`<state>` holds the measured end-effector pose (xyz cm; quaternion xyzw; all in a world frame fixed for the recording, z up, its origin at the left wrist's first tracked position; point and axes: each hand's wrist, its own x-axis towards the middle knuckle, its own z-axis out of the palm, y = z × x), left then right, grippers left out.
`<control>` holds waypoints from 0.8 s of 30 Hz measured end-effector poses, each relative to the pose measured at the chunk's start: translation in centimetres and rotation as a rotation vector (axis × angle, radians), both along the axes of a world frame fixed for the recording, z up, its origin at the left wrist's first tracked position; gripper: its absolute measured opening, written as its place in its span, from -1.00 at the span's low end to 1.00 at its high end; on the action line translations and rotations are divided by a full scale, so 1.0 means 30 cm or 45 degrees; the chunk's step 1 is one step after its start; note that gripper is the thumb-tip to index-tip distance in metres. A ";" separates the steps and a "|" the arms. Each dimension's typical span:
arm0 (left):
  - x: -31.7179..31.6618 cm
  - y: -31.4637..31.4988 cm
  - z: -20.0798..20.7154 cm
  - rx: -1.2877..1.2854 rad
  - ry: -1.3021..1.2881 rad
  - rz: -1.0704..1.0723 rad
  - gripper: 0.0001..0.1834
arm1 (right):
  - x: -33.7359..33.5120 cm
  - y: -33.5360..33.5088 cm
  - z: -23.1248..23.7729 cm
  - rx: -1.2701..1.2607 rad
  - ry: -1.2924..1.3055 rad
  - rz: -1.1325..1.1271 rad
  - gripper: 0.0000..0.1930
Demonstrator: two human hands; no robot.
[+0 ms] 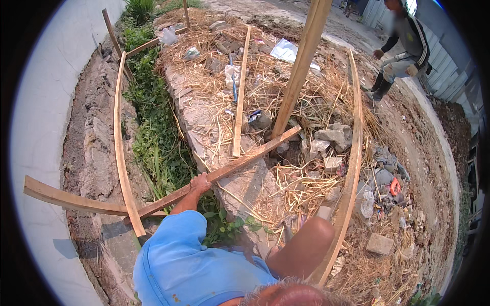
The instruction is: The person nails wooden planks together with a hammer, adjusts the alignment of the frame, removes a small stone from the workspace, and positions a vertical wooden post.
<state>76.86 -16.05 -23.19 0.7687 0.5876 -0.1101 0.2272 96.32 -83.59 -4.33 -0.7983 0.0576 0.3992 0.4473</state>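
Note:
My left hand is closed round a long wooden beam, which slants from lower left to upper right over the edge of a concrete slab. The beam's far end lies by the foot of a thick upright timber post. At its lower left it crosses a curved-looking batten and another plank. A thinner batten ends close to the beam's upper side. My right hand is not in view. A bare bent knee shows beside my blue sleeve.
A long plank runs along the right, beside rubble, dry straw and litter. An orange-red looped handle lies beyond it. Green plants fill the gap before the white wall. Another person stands at upper right.

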 end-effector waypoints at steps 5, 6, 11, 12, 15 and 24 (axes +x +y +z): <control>-0.152 -0.154 -0.080 -0.154 0.013 0.017 -0.40 | 0.019 0.146 0.072 -0.088 -0.046 0.069 -0.64; -0.141 -0.131 -0.066 -0.102 -0.021 0.048 -0.43 | 0.026 0.158 0.088 -0.086 -0.062 0.086 -0.64; -0.162 -0.063 -0.037 -0.041 -0.053 0.114 -0.51 | 0.049 0.201 0.206 -0.134 -0.135 0.173 -0.64; -0.152 -0.049 -0.048 -0.064 -0.042 0.070 -0.52 | 0.050 0.204 0.228 -0.161 -0.149 0.178 -0.64; -0.135 -0.016 -0.118 0.077 -0.094 0.034 -0.50 | 0.041 0.227 0.285 -0.198 -0.187 0.193 -0.64; -0.158 -0.080 -0.088 -0.039 -0.071 0.049 -0.47 | 0.079 0.325 0.514 -0.233 -0.298 0.264 -0.64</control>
